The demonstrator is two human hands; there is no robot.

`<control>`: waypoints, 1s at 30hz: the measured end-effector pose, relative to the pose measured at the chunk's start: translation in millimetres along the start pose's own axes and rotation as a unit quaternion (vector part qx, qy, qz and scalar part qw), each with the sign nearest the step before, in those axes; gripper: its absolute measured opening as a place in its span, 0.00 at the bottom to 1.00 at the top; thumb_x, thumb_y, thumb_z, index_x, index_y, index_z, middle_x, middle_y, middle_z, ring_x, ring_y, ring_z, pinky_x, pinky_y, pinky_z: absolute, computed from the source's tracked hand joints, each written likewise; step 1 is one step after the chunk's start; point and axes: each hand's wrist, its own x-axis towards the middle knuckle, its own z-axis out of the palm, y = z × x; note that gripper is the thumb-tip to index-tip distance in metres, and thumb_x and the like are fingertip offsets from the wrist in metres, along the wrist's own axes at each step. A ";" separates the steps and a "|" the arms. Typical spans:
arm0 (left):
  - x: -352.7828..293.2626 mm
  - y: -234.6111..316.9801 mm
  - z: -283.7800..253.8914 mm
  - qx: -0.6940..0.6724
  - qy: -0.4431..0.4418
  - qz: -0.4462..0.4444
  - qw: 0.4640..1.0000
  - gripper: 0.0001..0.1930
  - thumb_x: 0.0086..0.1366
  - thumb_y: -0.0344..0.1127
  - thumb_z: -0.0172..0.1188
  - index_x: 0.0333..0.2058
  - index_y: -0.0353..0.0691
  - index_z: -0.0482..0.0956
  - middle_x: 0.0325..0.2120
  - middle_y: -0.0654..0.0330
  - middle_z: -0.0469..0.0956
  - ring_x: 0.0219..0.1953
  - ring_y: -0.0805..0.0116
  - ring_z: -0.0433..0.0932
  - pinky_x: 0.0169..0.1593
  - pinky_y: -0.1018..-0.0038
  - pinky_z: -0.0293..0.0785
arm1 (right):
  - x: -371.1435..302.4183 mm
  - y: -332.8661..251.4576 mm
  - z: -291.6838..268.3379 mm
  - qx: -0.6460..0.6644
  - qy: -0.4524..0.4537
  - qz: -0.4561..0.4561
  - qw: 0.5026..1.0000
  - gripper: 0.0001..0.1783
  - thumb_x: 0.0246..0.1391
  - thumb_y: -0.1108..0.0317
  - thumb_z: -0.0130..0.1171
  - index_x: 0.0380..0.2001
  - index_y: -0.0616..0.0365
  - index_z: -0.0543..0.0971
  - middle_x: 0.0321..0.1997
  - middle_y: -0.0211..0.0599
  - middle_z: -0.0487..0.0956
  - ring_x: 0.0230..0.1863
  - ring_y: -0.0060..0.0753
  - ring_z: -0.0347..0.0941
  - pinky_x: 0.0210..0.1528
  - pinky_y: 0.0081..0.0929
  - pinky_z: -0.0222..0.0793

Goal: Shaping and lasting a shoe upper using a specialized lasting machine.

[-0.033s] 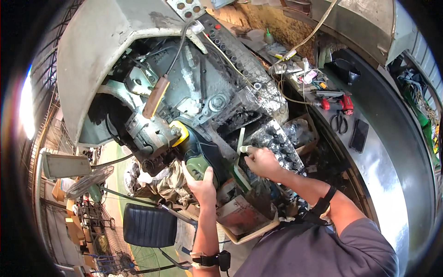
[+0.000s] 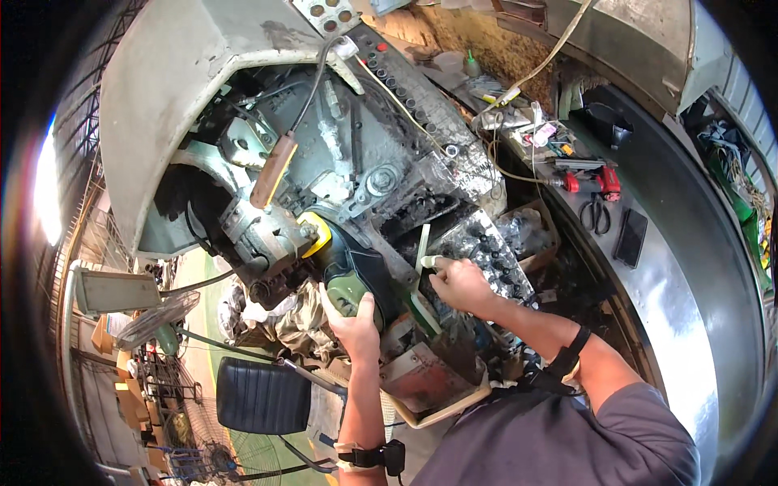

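Note:
My left hand point(image 2: 354, 326) is wrapped around the near, green end of a shoe point(image 2: 361, 263), thumb on top. The shoe has a dark body, and a yellow part shows at its far end, against the machine's metal head point(image 2: 263, 235). To the right, my right hand point(image 2: 462, 285) is closed with its fingers curled. A small white piece shows at its fingertips, beside an upright pale green strip point(image 2: 423, 243). Whether that piece is a finger wrap or something held, I cannot make out.
A brown-handled tool point(image 2: 274, 172) hangs on a cable over the machine. Below my hands stands a bin point(image 2: 433, 417). On the right-hand bench lie a red power tool point(image 2: 592, 184), scissors point(image 2: 596, 216) and a phone point(image 2: 630, 238). A black chair point(image 2: 263, 395) stands lower left.

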 end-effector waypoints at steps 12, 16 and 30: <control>-0.2 1.7 0.8 0.048 0.030 0.036 0.998 0.43 0.56 0.23 0.68 0.69 0.30 0.57 0.64 0.43 0.65 0.61 0.55 0.69 0.66 0.65 0.63 | 1.3 -4.6 -1.0 -0.025 -0.004 0.009 1.000 0.15 0.62 0.58 0.54 0.42 0.54 0.85 0.30 0.51 0.83 0.37 0.59 0.79 0.48 0.50 0.74; 0.8 9.1 -6.0 0.116 0.025 0.038 0.992 0.43 0.55 0.25 0.70 0.69 0.30 0.58 0.62 0.44 0.68 0.60 0.55 0.71 0.65 0.65 0.64 | -0.6 -2.2 3.2 -0.012 0.064 -0.061 0.996 0.15 0.61 0.59 0.57 0.36 0.61 0.84 0.20 0.50 0.79 0.25 0.54 0.78 0.35 0.44 0.74; 30.3 -6.4 -30.3 0.114 -0.006 0.161 0.980 0.19 0.69 0.31 0.59 0.56 0.28 0.75 0.54 0.52 0.77 0.53 0.64 0.76 0.60 0.69 0.69 | 2.0 -8.2 -4.2 -0.024 0.030 -0.012 0.999 0.15 0.62 0.58 0.56 0.41 0.56 0.85 0.31 0.52 0.83 0.35 0.60 0.79 0.46 0.49 0.75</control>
